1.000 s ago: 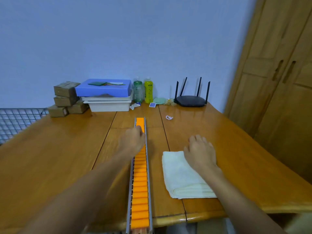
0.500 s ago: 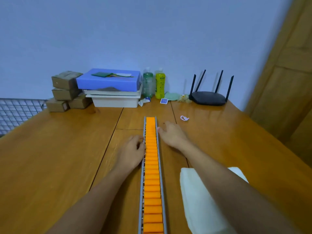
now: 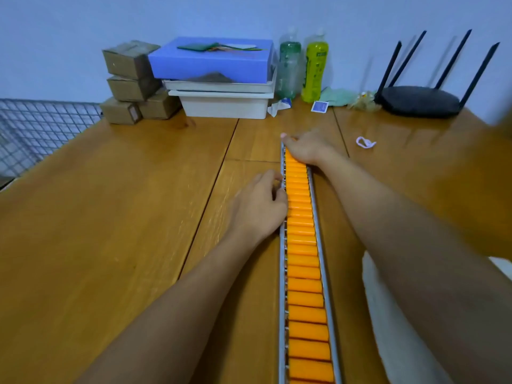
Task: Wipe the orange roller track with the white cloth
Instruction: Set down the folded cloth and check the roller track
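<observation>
One track (image 3: 302, 245): the right hand (image 3: 308, 148) clasps its far end; the left hand (image 3: 259, 207) touches its side with curled fingers, grip unclear. One cloth (image 3: 393, 342) lies beneath the right forearm.

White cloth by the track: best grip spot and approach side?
Probably the long edge of the white cloth nearest the orange roller track, pinched from above. It lies flat on the table, so only an edge gives purchase; the right forearm hides most of it.
</observation>
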The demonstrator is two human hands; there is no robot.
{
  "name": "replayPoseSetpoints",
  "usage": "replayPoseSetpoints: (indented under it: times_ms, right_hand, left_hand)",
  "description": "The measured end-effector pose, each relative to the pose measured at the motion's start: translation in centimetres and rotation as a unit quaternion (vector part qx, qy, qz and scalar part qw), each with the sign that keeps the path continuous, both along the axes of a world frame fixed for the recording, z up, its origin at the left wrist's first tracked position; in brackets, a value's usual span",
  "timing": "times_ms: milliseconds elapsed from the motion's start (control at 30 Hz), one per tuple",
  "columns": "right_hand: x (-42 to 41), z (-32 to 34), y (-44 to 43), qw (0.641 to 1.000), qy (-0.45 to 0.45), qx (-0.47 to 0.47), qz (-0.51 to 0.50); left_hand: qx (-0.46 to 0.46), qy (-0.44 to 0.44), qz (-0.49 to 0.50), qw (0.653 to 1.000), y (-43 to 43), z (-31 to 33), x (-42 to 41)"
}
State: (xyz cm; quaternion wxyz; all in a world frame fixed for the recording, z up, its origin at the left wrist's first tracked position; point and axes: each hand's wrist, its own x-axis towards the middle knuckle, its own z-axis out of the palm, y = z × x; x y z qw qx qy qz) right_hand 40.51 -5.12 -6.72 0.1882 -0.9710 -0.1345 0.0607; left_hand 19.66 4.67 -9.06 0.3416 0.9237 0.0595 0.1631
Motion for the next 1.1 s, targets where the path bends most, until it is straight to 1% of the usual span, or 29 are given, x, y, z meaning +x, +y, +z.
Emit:
replayPoseSetpoints:
  times_ms: [100, 300, 500, 733, 1100]
  right_hand:
    - [-0.5, 0.3, 0.0, 1.000, -0.008, -0.003, -0.011]
    - [-2.4, 0.9, -0.7, 0.999, -0.018, -0.035, 0.002]
    - [-4.8, 1.6, -1.2, 0.999, -0.027, -0.042, -0.007]
    - [-7.1, 1.6, -1.5, 0.996, -0.053, -0.069, -0.024]
    - [-12.1, 2.0, -2.1, 0.991, -0.088, -0.088, -0.038]
  left_hand:
    - [0.000, 0.001, -0.001, 1.000, -0.1, 0.1, -0.1]
    - [0.007, 0.000, -0.008, 1.000, -0.1, 0.3, -0.4]
    - [-0.027, 0.006, -0.016, 0.999, -0.1, 0.1, -0.3]
    - [-0.011, 0.008, -0.004, 1.000, -0.1, 0.2, -0.1]
    - [-0.043, 0.017, -0.001, 0.999, -0.2, 0.5, -0.4]
